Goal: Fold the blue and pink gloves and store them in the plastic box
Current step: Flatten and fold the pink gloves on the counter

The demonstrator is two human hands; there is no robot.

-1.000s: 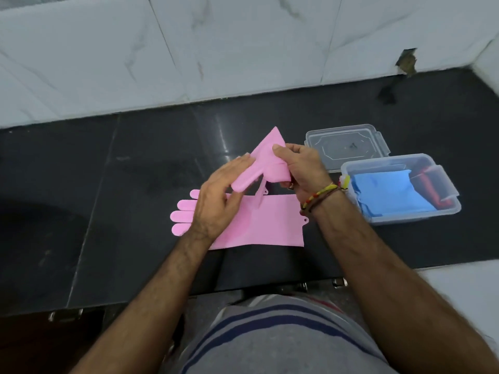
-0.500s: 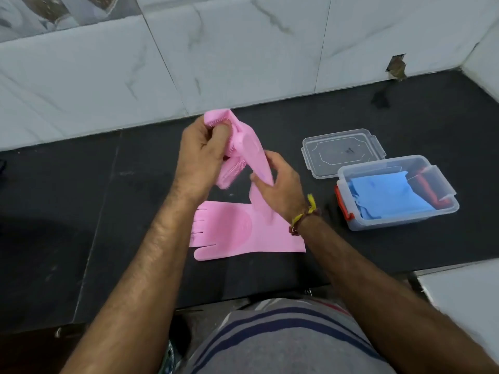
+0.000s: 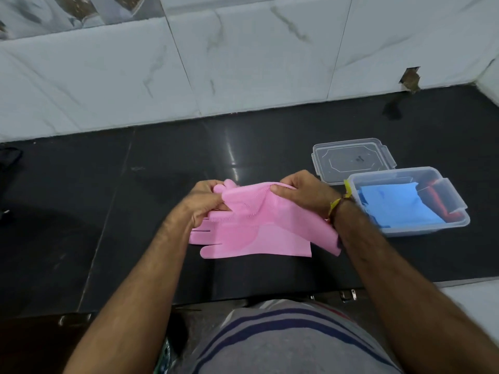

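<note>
Down it comes! The held glove [image 3: 259, 205], up near the wall half a second ago, is now stretched low between both hands, right over the flat glove [image 3: 243, 238] on the surface [image 3: 135, 211]. Left hand [image 3: 201, 202] has fingers clamped on the finger end, right hand [image 3: 299, 194] pinches the cuff side. Blue gloves [image 3: 391, 205] already sit in the box [image 3: 456, 222], lid [image 3: 353, 160] off behind. Looks like stacking the pink pair before folding.

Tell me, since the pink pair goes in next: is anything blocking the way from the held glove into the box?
Nothing visible does. The plastic box sits open just right of the right hand, its lid off behind it. Blue gloves already lie inside, so the held pink glove would go on top.
</note>
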